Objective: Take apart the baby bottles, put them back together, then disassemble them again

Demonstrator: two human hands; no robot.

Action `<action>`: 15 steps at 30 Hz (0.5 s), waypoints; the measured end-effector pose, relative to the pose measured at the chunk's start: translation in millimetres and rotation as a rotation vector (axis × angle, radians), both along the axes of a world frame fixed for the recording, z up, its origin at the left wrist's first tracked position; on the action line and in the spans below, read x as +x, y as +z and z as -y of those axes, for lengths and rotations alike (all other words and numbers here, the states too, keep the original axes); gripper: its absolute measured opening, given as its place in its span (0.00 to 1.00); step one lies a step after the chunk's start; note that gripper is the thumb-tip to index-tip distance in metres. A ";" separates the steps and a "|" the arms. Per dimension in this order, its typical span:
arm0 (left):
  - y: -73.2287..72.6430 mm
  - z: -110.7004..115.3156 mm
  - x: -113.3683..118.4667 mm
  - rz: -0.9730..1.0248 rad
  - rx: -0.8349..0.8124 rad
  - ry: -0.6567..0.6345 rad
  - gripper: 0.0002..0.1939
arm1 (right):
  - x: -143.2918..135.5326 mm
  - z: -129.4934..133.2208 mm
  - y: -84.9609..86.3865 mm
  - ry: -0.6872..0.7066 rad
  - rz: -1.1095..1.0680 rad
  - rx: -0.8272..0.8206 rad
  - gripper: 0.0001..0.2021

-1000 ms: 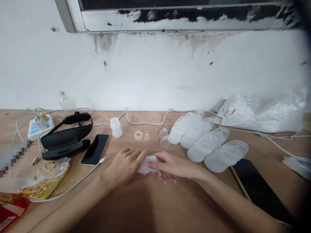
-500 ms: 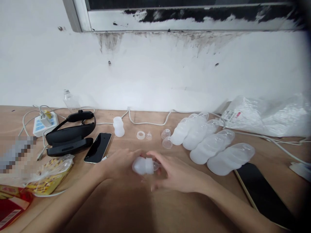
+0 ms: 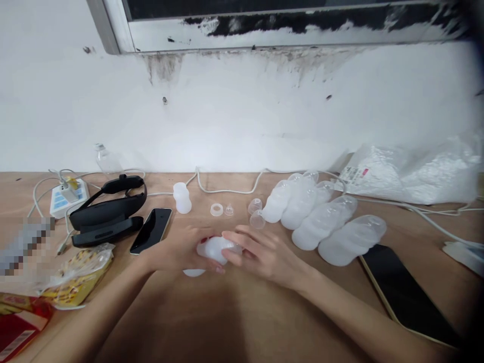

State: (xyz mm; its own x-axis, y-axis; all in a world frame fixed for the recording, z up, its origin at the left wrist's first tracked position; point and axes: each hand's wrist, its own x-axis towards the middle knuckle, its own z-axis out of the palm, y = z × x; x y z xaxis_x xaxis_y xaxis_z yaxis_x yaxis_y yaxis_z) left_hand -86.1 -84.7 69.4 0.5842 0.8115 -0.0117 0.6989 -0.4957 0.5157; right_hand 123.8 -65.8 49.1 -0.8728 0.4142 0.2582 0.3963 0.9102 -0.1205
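Note:
A translucent white bottle (image 3: 215,248) lies between my two hands above the wooden table. The fingers of my left hand (image 3: 185,249) wrap round its body, and its pale base shows below the palm. My right hand (image 3: 260,252) has its fingers closed on the bottle's top end, which is partly hidden. Just beyond the hands are a white ring (image 3: 217,209), a small clear nipple (image 3: 229,209) and two clear domed caps, one of them nearest my right hand (image 3: 257,219). An hourglass-shaped white bottle (image 3: 182,197) stands farther back.
Several capped bottles (image 3: 321,222) lie in rows at the right, near a large dark phone (image 3: 408,295) and plastic bags (image 3: 412,174). On the left are a smaller phone (image 3: 152,231), a black headset (image 3: 108,212), a power strip (image 3: 68,197) and a snack bag (image 3: 77,277).
My right fingers have closed in on the bottle's top end, where a nipple showed before. The bottle is now tilted, with its base lower left. The camera view has shifted slightly.

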 end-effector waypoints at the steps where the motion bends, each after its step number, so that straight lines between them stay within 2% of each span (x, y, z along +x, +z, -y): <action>1: 2.9 -0.3 -3.9 -0.011 -0.013 -0.011 0.17 | 1.5 -0.9 0.6 -0.007 -0.003 -0.005 0.16; 3: 2.9 -3.0 -11.9 -0.046 -0.044 -0.007 0.16 | 6.1 -3.9 2.8 -0.064 -0.055 -0.002 0.16; 4: -0.1 -5.8 -15.3 -0.065 -0.037 0.038 0.15 | 8.6 -5.6 4.0 -0.112 -0.102 0.019 0.17; 5: -4.7 -9.8 -17.7 -0.069 -0.001 0.111 0.15 | 10.9 -7.3 5.0 -0.166 -0.147 0.045 0.18; 7: -16.2 -20.5 -18.2 -0.064 0.197 0.344 0.17 | 13.6 -10.3 5.3 -0.258 -0.169 0.072 0.20; 8: -21.8 -27.0 -16.1 -0.060 0.309 0.439 0.18 | 13.8 -11.4 4.1 -0.282 -0.123 0.062 0.21; 10: -30.5 -40.4 -8.4 -0.063 0.417 0.527 0.21 | 12.2 -12.5 -0.5 -0.294 0.049 0.009 0.22; 13: -36.7 -58.3 5.7 -0.093 0.455 0.557 0.23 | 7.7 -11.7 -10.3 -0.304 0.271 -0.074 0.20; 15: -38.2 -66.8 12.4 -0.118 0.472 0.578 0.22 | 5.0 -10.7 -15.2 -0.321 0.318 -0.110 0.19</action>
